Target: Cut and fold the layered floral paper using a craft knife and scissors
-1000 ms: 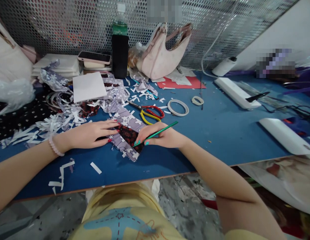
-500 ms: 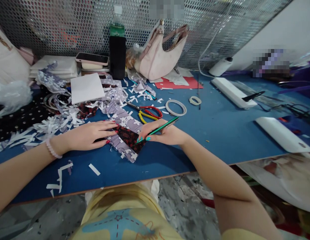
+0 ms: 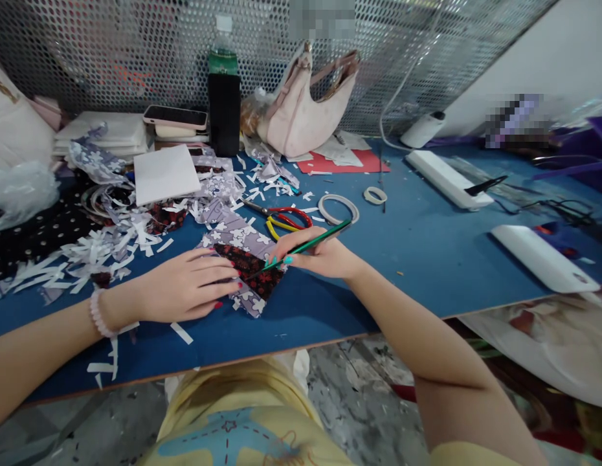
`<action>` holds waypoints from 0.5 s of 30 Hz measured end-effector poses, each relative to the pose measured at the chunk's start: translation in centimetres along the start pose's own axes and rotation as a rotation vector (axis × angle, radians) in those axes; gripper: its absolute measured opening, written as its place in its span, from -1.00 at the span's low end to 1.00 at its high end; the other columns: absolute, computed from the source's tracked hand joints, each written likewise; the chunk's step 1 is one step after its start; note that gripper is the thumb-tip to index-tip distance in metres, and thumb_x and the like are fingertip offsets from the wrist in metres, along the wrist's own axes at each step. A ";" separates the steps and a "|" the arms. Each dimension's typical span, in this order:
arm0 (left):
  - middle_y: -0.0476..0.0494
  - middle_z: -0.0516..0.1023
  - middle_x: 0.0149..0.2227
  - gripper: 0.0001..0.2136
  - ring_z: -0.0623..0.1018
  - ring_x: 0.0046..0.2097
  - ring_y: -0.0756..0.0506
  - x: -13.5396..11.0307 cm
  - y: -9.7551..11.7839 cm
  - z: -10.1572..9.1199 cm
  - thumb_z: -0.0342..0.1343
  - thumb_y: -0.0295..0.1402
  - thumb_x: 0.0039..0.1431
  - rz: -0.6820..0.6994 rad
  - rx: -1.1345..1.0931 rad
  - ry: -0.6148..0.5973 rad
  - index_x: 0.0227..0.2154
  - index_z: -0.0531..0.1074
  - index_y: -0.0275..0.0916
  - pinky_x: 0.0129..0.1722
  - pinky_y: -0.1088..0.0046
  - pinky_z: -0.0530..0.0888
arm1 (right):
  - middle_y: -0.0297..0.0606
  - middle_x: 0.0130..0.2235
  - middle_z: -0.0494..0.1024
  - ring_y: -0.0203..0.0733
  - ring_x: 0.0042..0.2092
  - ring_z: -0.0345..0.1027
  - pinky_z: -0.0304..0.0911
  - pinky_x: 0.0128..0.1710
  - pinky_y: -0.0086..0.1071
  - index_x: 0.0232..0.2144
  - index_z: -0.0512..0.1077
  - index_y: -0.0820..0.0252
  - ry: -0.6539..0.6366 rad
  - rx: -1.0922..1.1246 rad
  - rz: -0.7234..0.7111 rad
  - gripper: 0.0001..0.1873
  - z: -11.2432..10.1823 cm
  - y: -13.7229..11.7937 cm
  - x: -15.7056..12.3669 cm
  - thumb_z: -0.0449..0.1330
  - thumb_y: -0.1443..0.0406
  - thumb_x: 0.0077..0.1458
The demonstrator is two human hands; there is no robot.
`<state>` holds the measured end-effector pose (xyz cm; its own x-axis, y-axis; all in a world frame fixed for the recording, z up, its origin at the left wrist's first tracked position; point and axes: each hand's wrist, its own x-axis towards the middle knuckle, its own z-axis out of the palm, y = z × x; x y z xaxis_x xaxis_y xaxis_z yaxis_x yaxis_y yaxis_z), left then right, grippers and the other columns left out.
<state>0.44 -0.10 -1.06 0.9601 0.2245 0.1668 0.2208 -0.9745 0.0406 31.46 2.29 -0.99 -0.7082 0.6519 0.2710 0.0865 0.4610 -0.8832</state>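
Observation:
My left hand point(image 3: 187, 285) lies flat with its fingers stretched out, the tips resting on dark red-flowered fabric point(image 3: 259, 278). That dark piece lies on a grey-purple strip of fabric with white flowers point(image 3: 233, 226). In my right hand point(image 3: 311, 252) is a slim green pair of tweezers point(image 3: 325, 237), gripped between thumb and fingers. Its thin dark tip points down-left onto the dark fabric, close to my left fingertips. Just behind the fabric lie pliers or snips with red and yellow handles point(image 3: 291, 220).
White paper strips point(image 3: 107, 249) and fabric scraps are heaped on the left. Two tape rolls point(image 3: 338, 209) lie right of the pliers. Farther back stand a pale pink handbag point(image 3: 301, 123), a bottle point(image 3: 224, 55) and a black phone point(image 3: 224, 113). White elongated devices point(image 3: 446, 178) lie to the right.
My left hand has shifted right and nearer the table's front edge, over the fabric. The tweezers' tip has moved left across the dark fabric.

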 end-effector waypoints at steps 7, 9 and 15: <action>-0.36 0.44 0.21 -0.61 0.40 0.25 -0.34 0.5 0.9 0.4 0.10 -0.30 0.33 -0.014 0.024 -0.005 0.18 0.39 -0.26 0.24 -0.01 0.36 | -0.14 -0.30 0.61 -0.25 -0.30 0.48 0.42 -0.27 -0.40 -0.29 0.55 0.29 0.025 0.005 0.005 -0.69 0.1 0.0 0.0 0.24 0.11 0.24; -0.36 0.49 0.16 -0.63 0.43 0.23 -0.31 0.6 0.8 0.5 0.07 -0.32 0.35 0.019 0.039 0.021 0.15 0.42 -0.32 0.25 0.07 0.38 | -0.16 -0.32 0.60 -0.28 -0.34 0.45 0.41 -0.31 -0.42 -0.29 0.55 0.29 0.023 0.012 0.016 -0.70 0.1 -0.1 0.0 0.24 0.13 0.24; -0.31 0.63 0.00 -0.69 0.59 0.07 -0.23 0.6 0.9 0.6 -0.06 -0.37 0.41 0.065 0.139 0.119 -0.03 0.54 -0.42 0.09 0.24 0.53 | -0.16 -0.33 0.60 -0.28 -0.33 0.45 0.40 -0.32 -0.41 -0.30 0.54 0.28 0.018 -0.018 0.042 -0.69 0.3 -0.6 0.0 0.24 0.12 0.24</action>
<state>1.27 -0.86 -1.47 0.9478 0.1516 0.2805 0.1884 -0.9760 -0.1089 31.25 1.80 -0.55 -0.6910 0.6816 0.2407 0.1287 0.4437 -0.8869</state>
